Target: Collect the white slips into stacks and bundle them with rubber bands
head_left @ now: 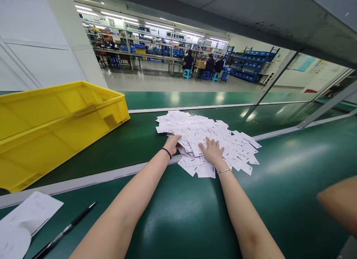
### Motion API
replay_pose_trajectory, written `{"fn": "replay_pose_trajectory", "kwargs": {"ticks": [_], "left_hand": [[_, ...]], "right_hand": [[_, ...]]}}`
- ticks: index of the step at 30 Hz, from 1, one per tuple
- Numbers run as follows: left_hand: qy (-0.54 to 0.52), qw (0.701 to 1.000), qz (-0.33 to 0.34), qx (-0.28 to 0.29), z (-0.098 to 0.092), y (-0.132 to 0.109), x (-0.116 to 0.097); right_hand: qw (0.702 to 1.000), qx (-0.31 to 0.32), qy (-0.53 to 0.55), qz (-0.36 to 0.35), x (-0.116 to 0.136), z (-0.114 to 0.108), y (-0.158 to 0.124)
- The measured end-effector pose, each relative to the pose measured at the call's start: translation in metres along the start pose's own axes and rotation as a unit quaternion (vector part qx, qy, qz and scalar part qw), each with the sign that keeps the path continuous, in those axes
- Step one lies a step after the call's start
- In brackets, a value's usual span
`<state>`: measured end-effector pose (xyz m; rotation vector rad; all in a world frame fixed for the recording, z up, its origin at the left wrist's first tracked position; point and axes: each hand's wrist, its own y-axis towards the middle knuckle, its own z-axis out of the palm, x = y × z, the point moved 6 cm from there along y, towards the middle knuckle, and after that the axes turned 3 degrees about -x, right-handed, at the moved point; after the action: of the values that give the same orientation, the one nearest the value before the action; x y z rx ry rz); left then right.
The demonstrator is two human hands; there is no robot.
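Observation:
A wide heap of white printed paper slips (205, 129) lies spread across the green work surface in front of me. My left hand (172, 144), with a dark beaded bracelet on the wrist, has its fingers closed around slips at the heap's left edge; its fingertips are partly hidden. Flat on top of the heap rests my right hand (213, 152), fingers spread, a thin silver bangle at its wrist. Slips overlap at many angles, and some stick out toward me past the pale metal strip (111, 177).
A large yellow plastic bin (69, 121) stands at left. Nearer me lie folded white papers (33, 214) and a black pen (67, 229). Another person's arm (338, 203) enters at right. A grey shelf (251, 21) hangs overhead. Several people sit far back near blue racks (248, 62).

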<state>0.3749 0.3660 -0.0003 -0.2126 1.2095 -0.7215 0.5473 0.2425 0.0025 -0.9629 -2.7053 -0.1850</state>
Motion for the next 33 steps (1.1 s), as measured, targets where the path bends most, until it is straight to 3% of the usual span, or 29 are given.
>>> {"fn": "replay_pose_trajectory", "kwargs": {"ticks": [6,15,23,28,33], "left_hand": [[-0.031,0.998,-0.019,0.044,0.016,0.0,0.009],[-0.044,0.995,-0.042,0.077,0.021,-0.006,0.019],[-0.083,0.996,-0.001,0.04,0.026,-0.01,0.034],[-0.117,0.993,0.016,0.032,0.016,-0.035,0.038],[-0.123,0.992,0.025,0.031,-0.007,-0.081,0.042]], "right_hand": [[1.0,-0.004,-0.001,0.004,0.001,-0.001,0.0],[1.0,0.015,-0.008,0.013,0.004,0.0,-0.001],[1.0,0.019,-0.008,-0.008,0.008,0.003,-0.009],[0.999,0.025,-0.001,-0.022,0.015,-0.001,-0.026],[0.999,0.036,0.002,-0.033,0.023,-0.004,-0.069]]}}
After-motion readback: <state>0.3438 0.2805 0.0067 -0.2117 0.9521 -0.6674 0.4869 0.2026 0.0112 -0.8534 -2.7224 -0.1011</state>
